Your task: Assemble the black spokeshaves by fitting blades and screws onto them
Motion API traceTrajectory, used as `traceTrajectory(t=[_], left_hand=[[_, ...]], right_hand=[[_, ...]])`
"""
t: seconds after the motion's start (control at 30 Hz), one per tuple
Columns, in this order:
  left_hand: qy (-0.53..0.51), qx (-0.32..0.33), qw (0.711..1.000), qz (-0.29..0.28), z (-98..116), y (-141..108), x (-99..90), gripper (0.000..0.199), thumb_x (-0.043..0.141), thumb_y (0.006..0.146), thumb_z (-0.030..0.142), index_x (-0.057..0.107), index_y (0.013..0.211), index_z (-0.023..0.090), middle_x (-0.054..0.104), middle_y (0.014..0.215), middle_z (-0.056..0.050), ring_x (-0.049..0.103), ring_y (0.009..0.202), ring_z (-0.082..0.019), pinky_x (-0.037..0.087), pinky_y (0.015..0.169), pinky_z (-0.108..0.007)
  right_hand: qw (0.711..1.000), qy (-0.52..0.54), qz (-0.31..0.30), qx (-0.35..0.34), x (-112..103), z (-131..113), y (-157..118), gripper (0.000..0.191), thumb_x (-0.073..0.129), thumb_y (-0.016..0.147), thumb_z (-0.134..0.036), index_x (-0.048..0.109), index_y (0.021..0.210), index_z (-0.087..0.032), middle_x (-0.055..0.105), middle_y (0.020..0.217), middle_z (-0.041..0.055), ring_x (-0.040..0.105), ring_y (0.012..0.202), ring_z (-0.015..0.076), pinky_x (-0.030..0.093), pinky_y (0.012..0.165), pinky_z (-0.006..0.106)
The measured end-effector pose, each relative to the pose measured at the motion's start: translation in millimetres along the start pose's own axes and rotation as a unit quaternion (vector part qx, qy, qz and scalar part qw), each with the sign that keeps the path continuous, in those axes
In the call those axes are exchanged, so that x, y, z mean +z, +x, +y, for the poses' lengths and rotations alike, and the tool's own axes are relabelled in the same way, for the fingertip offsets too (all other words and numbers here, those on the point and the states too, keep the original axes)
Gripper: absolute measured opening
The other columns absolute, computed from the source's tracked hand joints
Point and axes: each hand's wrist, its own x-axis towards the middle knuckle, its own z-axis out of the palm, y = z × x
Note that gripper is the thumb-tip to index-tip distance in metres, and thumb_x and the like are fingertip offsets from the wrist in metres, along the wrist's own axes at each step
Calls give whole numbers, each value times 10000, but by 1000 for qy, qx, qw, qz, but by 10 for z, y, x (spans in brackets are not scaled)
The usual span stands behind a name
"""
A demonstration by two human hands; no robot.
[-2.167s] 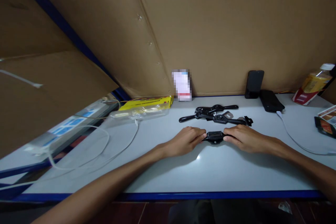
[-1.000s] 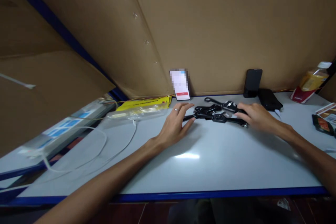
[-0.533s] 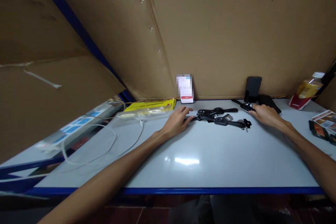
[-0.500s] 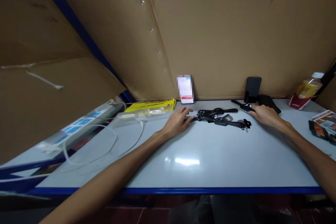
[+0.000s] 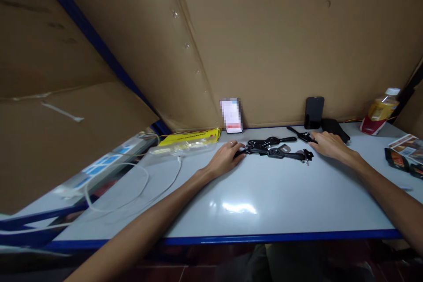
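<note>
Several black tools with long handles lie together in the middle of the table, among them a front black tool (image 5: 280,154) and a rear black tool (image 5: 271,142). My left hand (image 5: 226,157) is at their left end, its fingers closed round the end of a black handle. On the right, my right hand (image 5: 327,144) rests over another black tool (image 5: 301,135), its fingers closed on that tool's right end. A small black part (image 5: 308,155) lies at the right end of the front tool.
A lit phone (image 5: 232,116) and a dark phone (image 5: 313,113) lean on the cardboard wall. A black pouch (image 5: 336,129), a bottle (image 5: 380,112) and packets (image 5: 396,160) are at right. At left are a yellow packet (image 5: 188,136), white cable (image 5: 145,176) and power strip (image 5: 102,163).
The camera view has shifted slightly. My left hand's fingers have closed in on the black handle end. My right hand stays at the right-hand tool.
</note>
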Motion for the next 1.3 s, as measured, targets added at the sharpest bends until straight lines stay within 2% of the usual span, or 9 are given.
traceTrajectory(t=[0.23, 0.47, 0.57, 0.67, 0.83, 0.97, 1.1, 1.2, 1.3], left_hand=[[-7, 4, 1000, 3, 14, -5, -5, 298, 482, 979, 339, 633, 1196, 201, 634, 1067, -103, 611, 1006, -269, 514, 915, -431], [-2, 9, 1000, -17, 38, -12, -54, 304, 451, 994, 323, 619, 1207, 185, 631, 1079, -113, 607, 1001, -270, 509, 890, -423], [2, 11, 1000, -20, 36, -20, -65, 299, 443, 1006, 324, 611, 1210, 185, 627, 1092, -112, 606, 1020, -270, 505, 898, -418], [6, 16, 1000, -21, 34, -27, -60, 289, 432, 1017, 310, 609, 1208, 187, 625, 1093, -109, 605, 1022, -263, 501, 906, -412], [19, 33, 999, 0, 50, -34, -37, 303, 461, 1021, 345, 594, 1248, 195, 613, 1110, -109, 589, 1046, -270, 499, 936, -438], [5, 63, 998, 30, 113, -49, -78, 358, 480, 1023, 378, 556, 1327, 205, 592, 1185, -119, 574, 1096, -273, 494, 972, -460], [-40, 109, 992, 43, 232, -85, -147, 333, 455, 1040, 382, 592, 1273, 188, 608, 1184, -126, 576, 1092, -265, 500, 967, -464], [-64, 147, 986, 33, 325, -115, -171, 311, 447, 1045, 366, 615, 1234, 186, 630, 1146, -116, 581, 1068, -258, 509, 938, -452], [-68, 167, 983, 20, 384, -136, -174, 305, 437, 1051, 357, 617, 1221, 179, 641, 1101, -109, 586, 1028, -248, 520, 893, -429]], right_hand=[[998, -35, 33, -31, -4, -65, -86, 341, 425, 1001, -279, 665, 1187, -125, 707, 1133, 217, 681, 993, 331, 427, 794, 390], [996, -9, 83, -27, -137, -297, -209, 339, 409, 1015, -294, 704, 1108, -156, 720, 1111, 174, 673, 914, 288, 400, 701, 348], [989, 59, 94, -102, -115, -449, -279, 338, 446, 1021, -391, 714, 1105, -204, 715, 1122, 115, 652, 953, 268, 418, 715, 330], [975, 65, 93, -193, -15, -559, -343, 286, 516, 989, -349, 714, 1110, -182, 689, 1121, 129, 618, 1023, 283, 443, 765, 350], [960, 62, 121, -244, 118, -589, -359, 196, 533, 931, -167, 707, 1022, -173, 670, 1029, 119, 609, 941, 253, 459, 806, 379], [949, 47, 123, -288, 107, -669, -419, 173, 533, 939, -150, 701, 978, -152, 668, 1014, 131, 609, 964, 269, 477, 825, 405], [933, 55, 93, -343, 42, -819, -537, 164, 551, 968, -211, 709, 977, -168, 684, 1031, 117, 622, 972, 267, 492, 807, 389], [937, 89, 127, -314, -76, -760, -512, 254, 497, 1015, -297, 711, 1091, -184, 696, 1087, 114, 638, 974, 256, 487, 792, 363], [966, 84, 190, -154, -240, -494, -371, 340, 409, 1042, -294, 723, 1102, -180, 715, 1078, 120, 661, 954, 256, 464, 768, 346]])
